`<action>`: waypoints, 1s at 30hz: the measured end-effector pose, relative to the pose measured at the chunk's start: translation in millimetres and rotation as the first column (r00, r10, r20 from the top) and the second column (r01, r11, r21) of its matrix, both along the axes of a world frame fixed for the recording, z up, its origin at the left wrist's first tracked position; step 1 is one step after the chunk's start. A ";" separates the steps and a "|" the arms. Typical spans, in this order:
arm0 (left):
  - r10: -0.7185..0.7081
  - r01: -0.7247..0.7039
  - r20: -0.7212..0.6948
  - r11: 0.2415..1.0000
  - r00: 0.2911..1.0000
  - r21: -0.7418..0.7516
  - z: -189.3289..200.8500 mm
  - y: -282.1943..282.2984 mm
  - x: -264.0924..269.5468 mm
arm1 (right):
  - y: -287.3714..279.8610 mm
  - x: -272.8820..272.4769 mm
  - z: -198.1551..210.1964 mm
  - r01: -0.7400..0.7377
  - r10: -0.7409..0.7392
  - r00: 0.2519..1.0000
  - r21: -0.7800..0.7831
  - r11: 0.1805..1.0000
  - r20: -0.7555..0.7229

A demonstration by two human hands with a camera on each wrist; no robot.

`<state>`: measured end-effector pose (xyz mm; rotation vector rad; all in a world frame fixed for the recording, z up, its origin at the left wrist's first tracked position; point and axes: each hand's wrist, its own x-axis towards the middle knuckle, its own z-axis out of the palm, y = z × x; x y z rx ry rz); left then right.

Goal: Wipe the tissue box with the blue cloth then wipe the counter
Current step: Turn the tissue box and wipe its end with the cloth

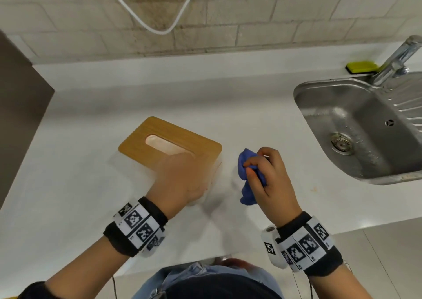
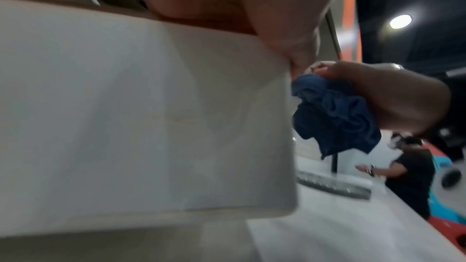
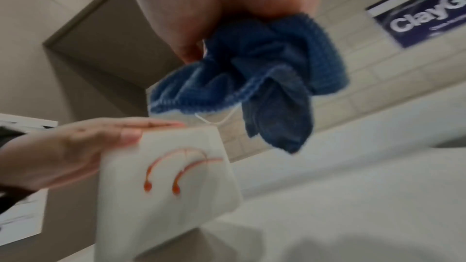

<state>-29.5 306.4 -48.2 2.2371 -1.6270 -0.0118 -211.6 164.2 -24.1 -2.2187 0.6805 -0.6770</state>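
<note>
The tissue box (image 1: 169, 143) has a wooden lid with an oval slot and a white body, and it stands on the white counter (image 1: 68, 184). My left hand (image 1: 180, 175) lies over its near right corner, fingers straight along the lid and thumb against the side. The box's side (image 3: 163, 196) carries two curved red marks. To the right of the box, clear of it, my right hand (image 1: 265, 173) grips the bunched blue cloth (image 1: 249, 177) above the counter. The cloth (image 3: 264, 71) hangs down from my fist.
A steel sink (image 1: 299, 97) with a faucet (image 1: 397, 58) is set in the counter at the right, and a yellow-green sponge (image 1: 360, 67) lies behind it. A white cable (image 1: 159, 30) loops down the tiled wall. A dark panel (image 1: 20, 97) closes the left side.
</note>
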 end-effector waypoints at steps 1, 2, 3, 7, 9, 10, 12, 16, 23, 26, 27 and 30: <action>-0.010 0.007 -0.054 0.999 0.998 -0.045 10.5 4.1 7.7 | 3.0 6.3 4.5 -0.007 0.008 0.998 -0.013 1.000 0.054; -0.022 0.012 -0.120 0.996 0.992 -0.088 21.7 8.4 16.5 | 7.4 14.1 9.3 -0.015 0.018 0.994 -0.022 1.000 0.108; -0.040 0.016 -0.186 0.991 0.982 -0.131 30.8 12.5 26.1 | 11.8 23.9 14.4 -0.029 0.033 0.986 -0.023 0.999 0.162; -0.132 -0.041 -0.491 0.945 0.861 -0.325 54.0 27.0 62.4 | 28.0 74.2 32.9 -0.107 0.122 0.944 -0.067 0.992 0.307; -0.179 -0.061 -0.604 0.933 0.777 -0.355 60.7 34.3 72.6 | 34.2 98.6 39.0 -0.136 0.158 0.946 -0.097 0.986 0.284; -0.184 -0.069 -0.639 0.935 0.747 -0.349 63.0 37.4 75.6 | 37.2 109.2 40.9 -0.130 0.152 0.958 -0.103 0.986 0.245; -0.159 -0.103 -0.694 0.942 0.702 -0.321 66.4 41.0 80.1 | 44.2 125.5 43.7 -0.086 0.104 0.982 -0.113 0.990 0.160; -0.134 -0.143 -0.753 0.946 0.644 -0.290 69.9 44.0 90.8 | 59.4 141.9 49.8 -0.067 0.088 0.992 -0.213 0.975 0.094; -0.180 -0.104 -0.791 0.950 0.585 -0.294 68.5 44.4 109.9 | 72.6 152.5 58.8 -0.305 0.365 0.929 -0.440 0.845 0.057; -0.205 -0.076 -0.799 0.952 0.565 -0.298 69.5 44.1 115.7 | 65.4 151.1 54.1 -0.454 0.549 0.835 -0.540 0.709 0.019; -0.211 -0.073 -0.806 0.951 0.553 -0.299 69.3 44.2 116.7 | 62.4 150.1 52.4 -0.494 0.605 0.796 -0.566 0.660 0.012; -0.221 -0.060 -0.804 0.951 0.553 -0.303 68.8 44.7 117.0 | 51.8 147.6 48.3 -0.545 0.690 0.724 -0.615 0.571 -0.002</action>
